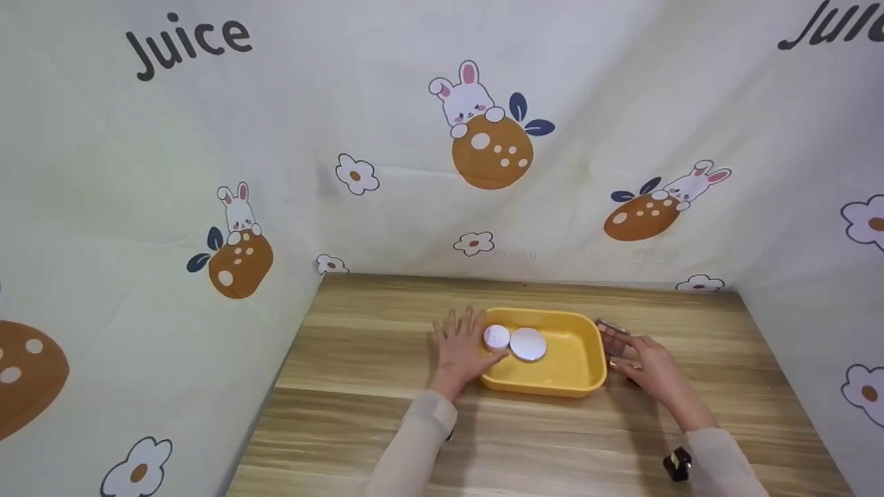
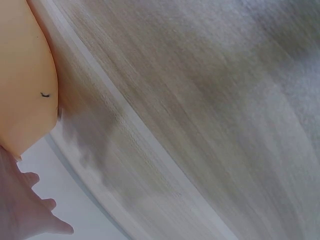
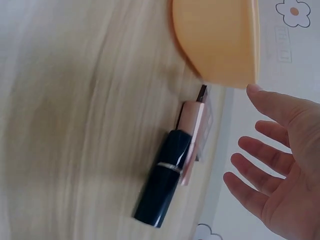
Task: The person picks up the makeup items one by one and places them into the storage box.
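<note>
A yellow plastic bin [image 1: 573, 352] sits on the table. Inside it, toward the left, lie a small round white-topped container [image 1: 496, 337] and a larger round compact [image 1: 528, 344]. My left hand [image 1: 461, 353], fingers spread, is at the bin's left side with its thumb over the rim. At the right side, my right hand [image 1: 656, 373] is beside the bin, close to an eyeshadow palette [image 1: 612, 338]. The right wrist view shows its fingers apart and the thumb near the bin's corner. There, a dark lipstick-like tube [image 3: 159, 185] and a rose-gold item [image 3: 191, 119] lie beside the palette.
The wood-grain table [image 1: 359, 345] meets patterned cloth walls [image 1: 387, 221] at the back and both sides. A small black object [image 1: 678, 464] is at the right sleeve's cuff.
</note>
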`<state>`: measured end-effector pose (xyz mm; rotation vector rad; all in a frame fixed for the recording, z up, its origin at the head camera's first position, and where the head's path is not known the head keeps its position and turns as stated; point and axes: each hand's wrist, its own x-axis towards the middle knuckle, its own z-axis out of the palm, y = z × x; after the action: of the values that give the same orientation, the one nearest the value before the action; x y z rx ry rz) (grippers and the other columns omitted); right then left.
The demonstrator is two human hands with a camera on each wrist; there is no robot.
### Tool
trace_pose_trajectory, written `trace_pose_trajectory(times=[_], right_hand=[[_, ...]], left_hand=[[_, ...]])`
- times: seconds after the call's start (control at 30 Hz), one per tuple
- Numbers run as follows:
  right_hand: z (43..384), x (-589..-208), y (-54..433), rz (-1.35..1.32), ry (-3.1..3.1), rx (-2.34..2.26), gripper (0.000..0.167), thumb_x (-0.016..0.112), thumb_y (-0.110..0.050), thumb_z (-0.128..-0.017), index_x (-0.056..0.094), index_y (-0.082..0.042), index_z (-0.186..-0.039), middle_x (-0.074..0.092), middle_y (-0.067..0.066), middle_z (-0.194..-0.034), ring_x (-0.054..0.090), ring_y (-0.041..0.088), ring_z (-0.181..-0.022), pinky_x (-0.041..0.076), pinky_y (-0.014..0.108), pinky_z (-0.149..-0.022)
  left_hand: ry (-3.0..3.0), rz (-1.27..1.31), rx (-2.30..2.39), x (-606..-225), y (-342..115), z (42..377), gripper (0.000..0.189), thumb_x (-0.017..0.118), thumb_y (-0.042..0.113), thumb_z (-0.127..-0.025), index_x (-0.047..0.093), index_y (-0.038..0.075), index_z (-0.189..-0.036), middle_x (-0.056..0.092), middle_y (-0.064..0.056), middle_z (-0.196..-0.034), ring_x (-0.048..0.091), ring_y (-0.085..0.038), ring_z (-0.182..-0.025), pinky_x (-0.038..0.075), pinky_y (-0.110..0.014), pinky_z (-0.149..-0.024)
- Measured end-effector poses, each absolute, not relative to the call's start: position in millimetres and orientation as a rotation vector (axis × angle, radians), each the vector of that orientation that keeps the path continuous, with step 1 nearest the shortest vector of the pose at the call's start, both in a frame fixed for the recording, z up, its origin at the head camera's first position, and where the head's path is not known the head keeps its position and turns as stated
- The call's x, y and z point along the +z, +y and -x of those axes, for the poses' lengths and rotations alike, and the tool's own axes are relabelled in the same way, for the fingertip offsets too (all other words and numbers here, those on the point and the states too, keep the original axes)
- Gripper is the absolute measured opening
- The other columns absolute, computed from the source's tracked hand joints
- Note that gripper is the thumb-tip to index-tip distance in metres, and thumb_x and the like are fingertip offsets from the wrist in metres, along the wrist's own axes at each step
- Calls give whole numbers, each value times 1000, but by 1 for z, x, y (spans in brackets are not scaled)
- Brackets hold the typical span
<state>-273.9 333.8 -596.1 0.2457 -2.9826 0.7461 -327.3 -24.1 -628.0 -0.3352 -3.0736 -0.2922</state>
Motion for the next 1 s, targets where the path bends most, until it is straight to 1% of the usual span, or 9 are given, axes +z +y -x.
trace_pose_trajectory(times=[0.13,0.23,0.47,0.57,0.8,1.0], right_hand=[[266,-602,343,-239,-2984,732,52,76,-13,-87,57,8,-130,61,31,-122,58,51,-114,46,65,-98],[260,-606,349,-235,-2983,724,51,76,-12,-85,58,7,-129,61,31,-121,58,51,-113,46,65,-97],[248,-614,361,-192,-3039,667,51,76,-15,-84,59,5,-128,60,32,-123,59,53,-110,47,68,-93],[244,-617,366,-181,-3051,668,50,77,-15,-83,60,4,-127,61,31,-121,60,53,-108,47,68,-91],[236,-624,372,-185,-3011,640,43,78,-13,-82,64,3,-120,64,29,-113,63,52,-101,50,66,-85],[232,-629,374,-172,-3036,610,42,77,-14,-83,64,3,-119,64,28,-111,65,51,-96,52,65,-79]], left_hand=[[-3075,332,-279,-628,-24,328,97,48,82,-82,24,28,-159,22,-6,-167,15,-42,-154,13,-71,-118],[-3066,333,-285,-628,-24,329,97,48,82,-82,26,27,-159,23,-6,-167,15,-43,-153,13,-71,-118],[-3072,326,-288,-629,-23,330,97,48,82,-82,25,27,-159,23,-6,-167,15,-42,-154,12,-71,-118],[-3081,316,-275,-629,-22,330,97,47,83,-82,24,28,-159,22,-5,-168,15,-41,-154,13,-71,-118],[-3073,331,-271,-628,-24,328,97,48,82,-82,25,27,-159,24,-6,-167,19,-43,-153,15,-71,-118],[-3075,323,-273,-628,-23,327,97,48,82,-82,23,28,-159,21,-4,-168,18,-43,-153,13,-70,-118]])
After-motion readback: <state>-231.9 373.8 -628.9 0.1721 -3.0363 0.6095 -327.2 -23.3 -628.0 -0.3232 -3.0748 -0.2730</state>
